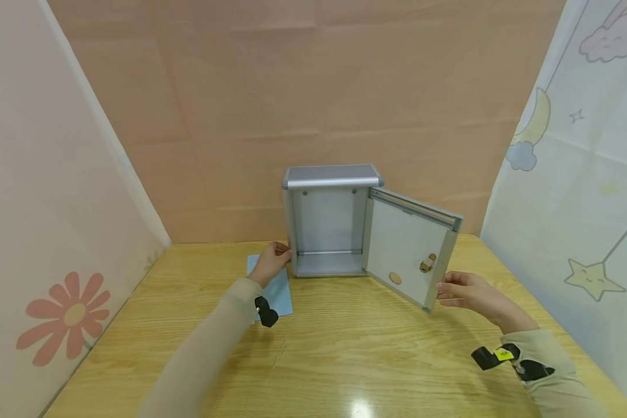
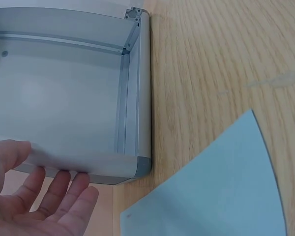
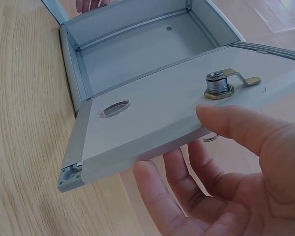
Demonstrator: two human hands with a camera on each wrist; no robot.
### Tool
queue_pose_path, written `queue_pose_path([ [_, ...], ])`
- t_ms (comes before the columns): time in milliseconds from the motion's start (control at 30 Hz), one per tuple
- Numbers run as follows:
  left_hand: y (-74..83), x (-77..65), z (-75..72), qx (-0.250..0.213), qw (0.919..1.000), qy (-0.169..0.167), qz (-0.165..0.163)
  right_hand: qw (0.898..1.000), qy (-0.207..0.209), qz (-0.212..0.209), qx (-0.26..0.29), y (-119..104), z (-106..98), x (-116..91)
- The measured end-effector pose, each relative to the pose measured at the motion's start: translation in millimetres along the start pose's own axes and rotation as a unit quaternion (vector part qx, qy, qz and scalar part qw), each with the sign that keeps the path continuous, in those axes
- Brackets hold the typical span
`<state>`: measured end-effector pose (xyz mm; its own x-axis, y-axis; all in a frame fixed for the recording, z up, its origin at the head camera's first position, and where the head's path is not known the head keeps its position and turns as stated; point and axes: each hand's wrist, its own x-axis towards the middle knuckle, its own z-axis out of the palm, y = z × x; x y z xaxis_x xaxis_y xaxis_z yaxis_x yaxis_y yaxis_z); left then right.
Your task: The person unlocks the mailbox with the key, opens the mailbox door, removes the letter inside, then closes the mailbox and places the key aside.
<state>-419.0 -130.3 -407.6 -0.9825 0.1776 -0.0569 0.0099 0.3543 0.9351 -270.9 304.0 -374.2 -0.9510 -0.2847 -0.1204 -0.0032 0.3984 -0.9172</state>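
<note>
A silver-grey metal mailbox [image 1: 329, 217] stands upright on the wooden table, its door [image 1: 404, 247] swung wide to the right. Its inside looks bare. With thumb at the front edge and fingers along the outer wall, my left hand [image 1: 271, 263] grips the box's left side. My right hand [image 1: 472, 295] holds the door's free edge, thumb on the inner face and fingertips behind. On that inner face are a cam lock [image 3: 218, 84] with a bent latch arm and, lower down, an oval window [image 3: 114, 108]. A ring hanging behind the door shows partly beside my fingers.
A light blue sheet of paper [image 1: 279, 295] lies on the table [image 1: 345, 342] left of the mailbox, partly under my left forearm in the head view. A brown-orange backdrop [image 1: 230, 145] rises behind, with patterned cloth walls on both sides.
</note>
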Motion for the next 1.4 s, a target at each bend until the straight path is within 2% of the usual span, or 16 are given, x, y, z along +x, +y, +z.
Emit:
queue_pose_path([
  [233,0.7,-1.7,-0.2,-0.007,0.9999,0.006,-0.006,1.0,-0.005,0.0,0.0,-1,0,0],
  [667,-2.0,5.2,-2.2,-0.014,0.9999,0.006,-0.003,1.0,-0.017,-0.008,0.008,-1,1,2],
  [967,-2.8,4.1,-0.9,-0.016,0.9998,0.01,-0.002,0.998,-0.05,-0.018,-0.03,-7,21,0],
  [1233,-2.3,3.5,-0.7,-0.03,0.9995,0.004,-0.004,0.996,-0.075,-0.041,-0.034,-20,49,4],
  [1400,-1.9,3.0,-0.7,-0.035,0.9994,0.005,-0.003,0.993,-0.1,-0.046,-0.037,-26,54,7],
])
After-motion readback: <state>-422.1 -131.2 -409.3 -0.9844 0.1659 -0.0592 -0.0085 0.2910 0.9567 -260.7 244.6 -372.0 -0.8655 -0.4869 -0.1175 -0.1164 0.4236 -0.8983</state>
